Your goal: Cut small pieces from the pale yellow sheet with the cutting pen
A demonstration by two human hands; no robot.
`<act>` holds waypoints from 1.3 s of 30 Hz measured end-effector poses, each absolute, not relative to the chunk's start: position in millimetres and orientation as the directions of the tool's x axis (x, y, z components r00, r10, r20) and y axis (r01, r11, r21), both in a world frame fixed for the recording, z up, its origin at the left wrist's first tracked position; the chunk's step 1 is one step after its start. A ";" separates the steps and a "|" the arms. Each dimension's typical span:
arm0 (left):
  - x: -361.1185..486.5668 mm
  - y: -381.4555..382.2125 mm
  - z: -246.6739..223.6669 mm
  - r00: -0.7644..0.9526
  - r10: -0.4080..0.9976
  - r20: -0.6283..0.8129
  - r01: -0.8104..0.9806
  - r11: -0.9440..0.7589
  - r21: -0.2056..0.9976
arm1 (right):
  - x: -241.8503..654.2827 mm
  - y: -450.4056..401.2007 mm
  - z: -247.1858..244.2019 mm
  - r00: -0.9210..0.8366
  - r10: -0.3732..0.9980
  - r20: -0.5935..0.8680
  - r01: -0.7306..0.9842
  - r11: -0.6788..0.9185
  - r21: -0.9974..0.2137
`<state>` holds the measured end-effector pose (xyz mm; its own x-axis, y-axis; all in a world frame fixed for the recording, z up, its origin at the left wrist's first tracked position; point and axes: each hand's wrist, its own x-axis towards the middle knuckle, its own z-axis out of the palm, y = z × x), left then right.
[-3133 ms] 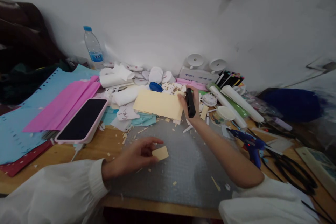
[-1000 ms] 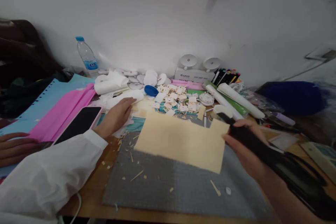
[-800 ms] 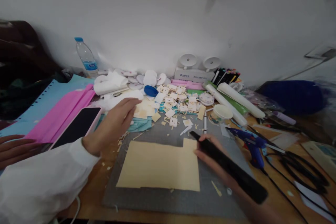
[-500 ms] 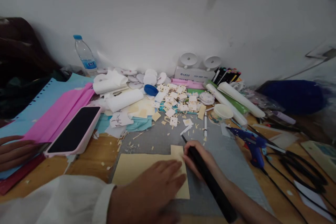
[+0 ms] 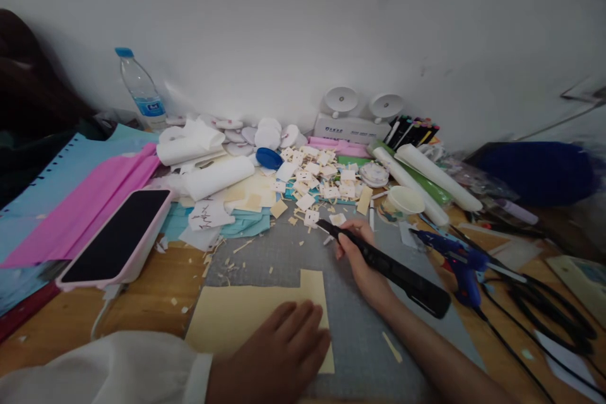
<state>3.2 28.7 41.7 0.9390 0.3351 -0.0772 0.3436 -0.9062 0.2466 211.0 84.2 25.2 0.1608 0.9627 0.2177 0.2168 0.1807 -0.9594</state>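
A pale yellow card sheet [image 5: 237, 309] with a tab at its upper right corner lies on the grey cutting mat [image 5: 364, 347]. My left hand [image 5: 279, 353] rests flat across its right part, fingers outstretched and holding nothing. Up and to the right, my right hand [image 5: 360, 259] is closed around a black utility knife [image 5: 392, 268]. The blade end points up and left, in front of a pile of small white cutouts [image 5: 317, 177]. A thin pale strip [image 5: 392, 348] lies on the mat below my right forearm.
At left are a phone [image 5: 120, 237], pink paper [image 5: 89, 208] and a water bottle [image 5: 142, 91]. A blue glue gun [image 5: 459, 259] with black cables lies at right. White rolls [image 5: 438, 177], a paper cup [image 5: 402, 201] and markers [image 5: 411, 132] stand towards the wall.
My right hand has lifted the knife away from the card, up and right, turning it flatter. The thin strip now shows on the mat. Another person's hand at the far left has left view.
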 end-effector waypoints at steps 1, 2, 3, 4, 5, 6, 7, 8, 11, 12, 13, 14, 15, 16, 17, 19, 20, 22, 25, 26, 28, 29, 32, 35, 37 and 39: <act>5.9 31.9 44.4 0.937 0.338 -0.090 0.350 -0.900 0.260 | 210.7 84.1 21.0 0.142 0.973 0.184 0.197 0.154 -0.968; 8.5 35.1 47.4 0.934 0.341 -0.106 0.357 -0.891 0.278 | 211.2 84.0 16.8 0.131 0.979 0.154 0.174 0.130 -0.976; 10.7 38.2 50.1 0.930 0.346 -0.122 0.367 -0.881 0.297 | 212.4 83.8 13.0 0.125 0.984 0.126 0.148 0.107 -0.983; 12.4 40.6 52.0 0.927 0.349 -0.135 0.374 -0.873 0.314 | 214.0 83.9 9.8 0.125 0.987 0.101 0.119 0.086 -0.989; 13.5 42.4 52.7 0.926 0.349 -0.143 0.377 -0.866 0.327 | 215.6 84.1 7.4 0.129 0.989 0.079 0.087 0.068 -0.994; 13.8 43.4 51.9 0.926 0.348 -0.143 0.377 -0.864 0.334 | 217.1 84.5 5.6 0.139 0.988 0.062 0.056 0.055 -0.997; 13.4 43.5 49.4 0.927 0.350 -0.138 0.376 -0.865 0.332 | 218.3 85.0 4.5 0.148 0.988 0.050 0.028 0.047 -0.999; 12.5 42.8 45.5 0.927 0.354 -0.126 0.375 -0.870 0.320 | 219.1 85.5 4.0 0.154 0.987 0.041 0.005 0.041 -0.999; 8.7 38.5 28.9 0.921 0.384 -0.066 0.388 -0.891 0.237 | 220.0 86.5 5.0 0.154 0.988 0.017 -0.032 0.022 -0.999; 7.8 37.0 23.5 0.920 0.389 -0.048 0.390 -0.896 0.212 | 220.1 86.7 5.7 0.153 0.988 0.007 -0.038 0.013 -0.999; 7.2 35.7 18.8 0.921 0.389 -0.037 0.388 -0.900 0.197 | 220.2 86.8 6.4 0.149 0.989 -0.003 -0.039 0.002 -0.999; 7.0 34.7 15.0 0.921 0.388 -0.034 0.387 -0.902 0.193 | 220.4 86.9 7.1 0.146 0.989 -0.009 -0.038 -0.004 -0.999; 7.2 34.0 12.3 0.920 0.389 -0.038 0.388 -0.899 0.202 | 220.7 87.1 7.6 0.141 0.990 -0.012 -0.037 -0.007 -0.999; 7.6 33.5 10.4 0.918 0.393 -0.046 0.393 -0.894 0.217 | 221.0 87.3 7.9 0.138 0.990 -0.011 -0.038 -0.006 -0.999; 8.2 33.2 9.2 0.916 0.398 -0.053 0.399 -0.886 0.234 | 221.3 87.4 8.1 0.135 0.991 -0.009 -0.041 -0.004 -0.999; 9.4 32.8 8.2 0.910 0.411 -0.061 0.412 -0.873 0.260 | 221.8 87.7 8.4 0.133 0.991 -0.014 -0.050 -0.007 -0.999; 10.0 32.7 8.0 0.908 0.416 -0.061 0.416 -0.870 0.266 | 222.0 87.7 8.6 0.133 0.991 -0.017 -0.054 -0.010 -0.998; 11.0 32.4 8.0 0.903 0.426 -0.062 0.426 -0.864 0.267 | 222.2 87.6 9.3 0.132 0.991 -0.030 -0.054 -0.023 -0.998; 12.6 32.7 8.9 0.902 0.426 -0.075 0.428 -0.859 0.282 | 222.4 87.3 10.4 0.130 0.991 -0.041 -0.053 -0.034 -0.998; 13.2 33.0 9.6 0.905 0.418 -0.083 0.423 -0.858 0.291 | 222.4 87.2 10.5 0.131 0.991 -0.042 -0.053 -0.036 -0.998; 14.4 33.6 11.5 0.911 0.400 -0.098 0.410 -0.859 0.307 | 222.6 87.0 10.6 0.135 0.990 -0.045 -0.054 -0.038 -0.998; 15.0 33.9 12.5 0.913 0.394 -0.106 0.406 -0.858 0.314 | 222.7 87.0 10.5 0.138 0.989 -0.047 -0.054 -0.040 -0.998; 16.3 34.2 14.6 0.911 0.392 -0.124 0.411 -0.850 0.330 | 222.8 86.9 10.4 0.136 0.989 -0.056 -0.045 -0.051 -0.998; 16.6 33.3 14.6 0.906 0.405 -0.123 0.421 -0.842 0.337 | 222.7 87.2 10.4 0.131 0.990 -0.055 -0.036 -0.050 -0.998; 16.2 32.0 13.8 0.906 0.409 -0.110 0.421 -0.842 0.337 | 222.5 87.4 10.4 0.131 0.990 -0.045 -0.030 -0.041 -0.999; 15.5 30.2 12.7 0.906 0.413 -0.099 0.421 -0.843 0.335 | 222.4 87.6 10.6 0.130 0.991 -0.036 -0.024 -0.033 -0.999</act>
<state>15.5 30.2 12.7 0.9055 0.4127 -0.0986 0.4207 -0.8429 0.3354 222.4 87.6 10.6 0.1303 0.9908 -0.0356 -0.0238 -0.0328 -0.9992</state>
